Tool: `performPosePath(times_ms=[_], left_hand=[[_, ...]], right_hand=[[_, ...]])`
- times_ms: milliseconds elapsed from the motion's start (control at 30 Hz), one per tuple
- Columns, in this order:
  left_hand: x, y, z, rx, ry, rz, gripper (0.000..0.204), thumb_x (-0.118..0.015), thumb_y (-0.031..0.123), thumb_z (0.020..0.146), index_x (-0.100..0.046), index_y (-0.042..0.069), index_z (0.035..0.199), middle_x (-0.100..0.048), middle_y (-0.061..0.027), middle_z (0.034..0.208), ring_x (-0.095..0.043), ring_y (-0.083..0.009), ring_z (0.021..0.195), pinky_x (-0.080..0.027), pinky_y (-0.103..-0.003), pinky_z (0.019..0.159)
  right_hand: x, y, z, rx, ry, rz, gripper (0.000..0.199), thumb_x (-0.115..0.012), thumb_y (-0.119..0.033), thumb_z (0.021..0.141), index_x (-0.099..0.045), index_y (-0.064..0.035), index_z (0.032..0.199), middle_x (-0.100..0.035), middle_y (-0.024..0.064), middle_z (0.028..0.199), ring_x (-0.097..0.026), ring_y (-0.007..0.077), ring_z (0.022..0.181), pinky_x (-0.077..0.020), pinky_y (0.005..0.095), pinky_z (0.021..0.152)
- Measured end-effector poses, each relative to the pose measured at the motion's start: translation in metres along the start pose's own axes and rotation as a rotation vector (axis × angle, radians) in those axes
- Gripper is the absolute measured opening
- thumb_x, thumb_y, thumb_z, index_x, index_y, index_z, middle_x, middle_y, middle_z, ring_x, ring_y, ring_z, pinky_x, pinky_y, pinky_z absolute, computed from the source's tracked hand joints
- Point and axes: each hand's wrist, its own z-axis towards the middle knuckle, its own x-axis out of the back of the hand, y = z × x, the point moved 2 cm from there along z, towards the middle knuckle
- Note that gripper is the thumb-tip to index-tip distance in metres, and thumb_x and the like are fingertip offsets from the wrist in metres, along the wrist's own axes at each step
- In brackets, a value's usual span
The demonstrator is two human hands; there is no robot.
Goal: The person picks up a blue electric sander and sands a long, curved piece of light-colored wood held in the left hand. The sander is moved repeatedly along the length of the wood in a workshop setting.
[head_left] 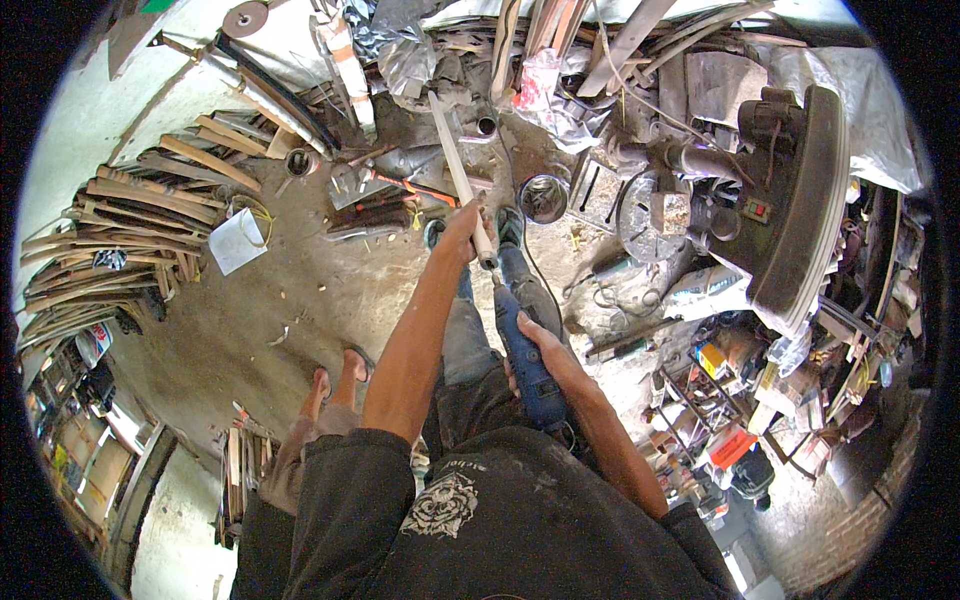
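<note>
My left hand (462, 232) is closed around a long, pale wooden pole (452, 150), close to its near end, where a dark hole shows. The pole slants away from me toward the clutter at the far side. My right hand (541, 348) grips the body of a blue rotary power tool (530, 365) with a black rear end. Its slim metal tip points at the pole's near end. Whether the tip enters the hole is too small to tell. Both hands are in front of my waist, above my legs.
Another person's feet (340, 375) stand at my left. Curved wooden slats (140, 220) are stacked at far left, near a white sheet (238, 241). An orange-framed saw (415, 188) and a round bucket (545, 198) lie ahead. A large machine (800, 210) stands at right; a dark cord (535, 265) trails nearby.
</note>
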Motion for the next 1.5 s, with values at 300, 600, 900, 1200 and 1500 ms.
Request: performPosePath(times_ms=[300,600,900,1200,1500], left_hand=[[-0.006,0.000,-0.006,-0.010,-0.012,0.019,0.022,-0.056,0.027,0.088,-0.043,0.010,0.083,-0.047,-0.0020,0.064,-0.043,-0.0115,0.049,-0.041,-0.025,0.041],[-0.011,0.005,-0.009,-0.033,-0.012,0.004,0.029,-0.061,0.034,0.086,-0.044,0.010,0.082,-0.045,-0.0002,0.061,-0.043,-0.0128,0.046,-0.041,-0.028,0.040],[-0.009,0.004,-0.007,-0.033,-0.059,-0.019,0.026,-0.061,0.031,0.085,-0.044,0.011,0.084,-0.044,-0.0005,0.063,-0.043,-0.0115,0.049,-0.041,-0.026,0.041],[-0.014,0.006,-0.012,-0.027,-0.043,-0.018,0.026,-0.059,0.033,0.087,-0.044,0.012,0.083,-0.046,0.0009,0.060,-0.044,-0.0116,0.046,-0.039,-0.026,0.040],[-0.012,0.003,-0.006,-0.021,-0.058,-0.028,0.025,-0.058,0.033,0.087,-0.046,0.011,0.081,-0.046,-0.0008,0.063,-0.046,-0.0124,0.050,-0.043,-0.026,0.042]], right_hand=[[-0.003,-0.004,-0.002,0.036,0.002,-0.020,0.056,-0.039,-0.056,0.090,-0.054,-0.0020,0.084,-0.057,0.0079,0.064,-0.057,0.0163,0.046,-0.0477,0.0275,0.042],[-0.005,-0.006,-0.003,0.017,0.045,-0.021,0.056,-0.039,-0.056,0.090,-0.055,-0.0023,0.080,-0.057,0.0077,0.062,-0.057,0.0168,0.045,-0.0469,0.0280,0.041],[-0.006,-0.005,-0.001,0.049,0.017,-0.010,0.054,-0.040,-0.055,0.090,-0.054,-0.0032,0.081,-0.057,0.0077,0.062,-0.057,0.0170,0.045,-0.0468,0.0276,0.041],[-0.004,-0.002,0.003,0.051,0.020,0.017,0.053,-0.041,-0.054,0.090,-0.053,-0.0030,0.083,-0.056,0.0086,0.062,-0.057,0.0185,0.045,-0.0472,0.0289,0.042],[-0.002,-0.003,0.000,0.011,0.042,0.038,0.052,-0.043,-0.054,0.089,-0.054,-0.0038,0.084,-0.057,0.0083,0.062,-0.056,0.0182,0.044,-0.0464,0.0288,0.041]])
